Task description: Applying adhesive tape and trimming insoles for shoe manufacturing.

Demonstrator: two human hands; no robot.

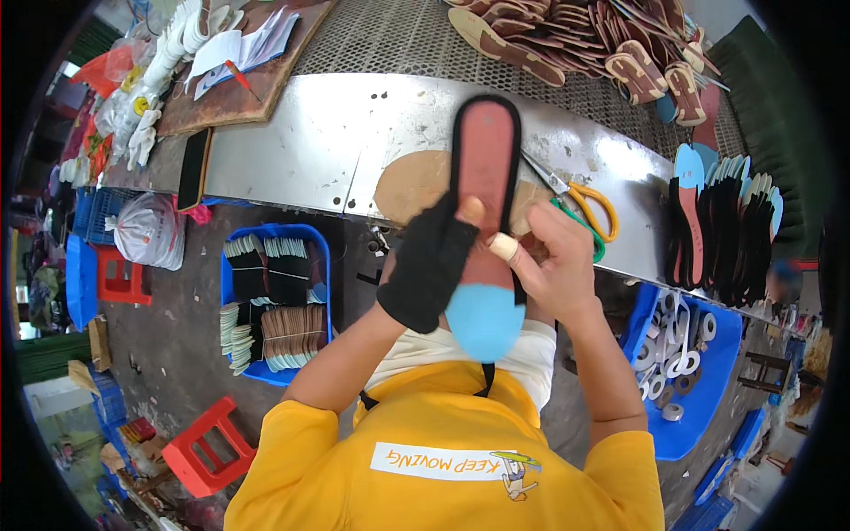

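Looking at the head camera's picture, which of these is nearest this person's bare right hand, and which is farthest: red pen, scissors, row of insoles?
From the right hand:
1. Scissors, just beyond it.
2. Row of insoles, off to the right.
3. Red pen, far upper left.

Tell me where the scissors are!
In the head view, the scissors lie right of centre on the metal table, just beyond the right hand.

Glossy metal bench, insole perhaps cloth
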